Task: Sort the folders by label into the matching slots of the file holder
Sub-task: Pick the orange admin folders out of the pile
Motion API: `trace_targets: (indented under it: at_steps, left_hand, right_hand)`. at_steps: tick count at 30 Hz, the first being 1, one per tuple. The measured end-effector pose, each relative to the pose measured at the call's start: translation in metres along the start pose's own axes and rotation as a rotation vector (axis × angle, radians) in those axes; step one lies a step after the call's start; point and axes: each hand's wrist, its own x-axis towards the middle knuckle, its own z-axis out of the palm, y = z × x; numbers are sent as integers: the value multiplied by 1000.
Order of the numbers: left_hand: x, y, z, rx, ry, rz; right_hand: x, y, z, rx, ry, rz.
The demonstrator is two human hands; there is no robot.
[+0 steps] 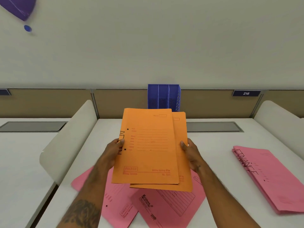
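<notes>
I hold two orange folders (pixel 148 148) upright above the desk, one slightly behind and to the right of the other. My left hand (pixel 113 152) grips their left edge, partly covering handwritten letters there. My right hand (pixel 190 153) grips the right edge. A blue file holder (pixel 164 97) with three slots stands at the back of the desk, just beyond the folders; its lower part is hidden by them. Two pink folders (pixel 164 209) lie on the desk beneath my hands. A stack of pink folders (pixel 269 180) marked FINANCE lies to the right.
White curved dividers stand on the left (pixel 69 142) and right (pixel 279 112) of the desk. A grey recessed panel (pixel 213 126) sits near the back partition. A sign reading 216 (pixel 246 93) is on the partition.
</notes>
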Motion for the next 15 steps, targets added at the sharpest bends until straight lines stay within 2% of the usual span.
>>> trace_targets:
  at_steps: [7,15]
  left_hand:
    - [-6,-16,33,-63,-195,-41]
    - [-2,-34,61,-111,-173,-39]
  right_hand:
    - [-8,3,-2,70,9,12]
    - [-20,14,-29,19,110,48]
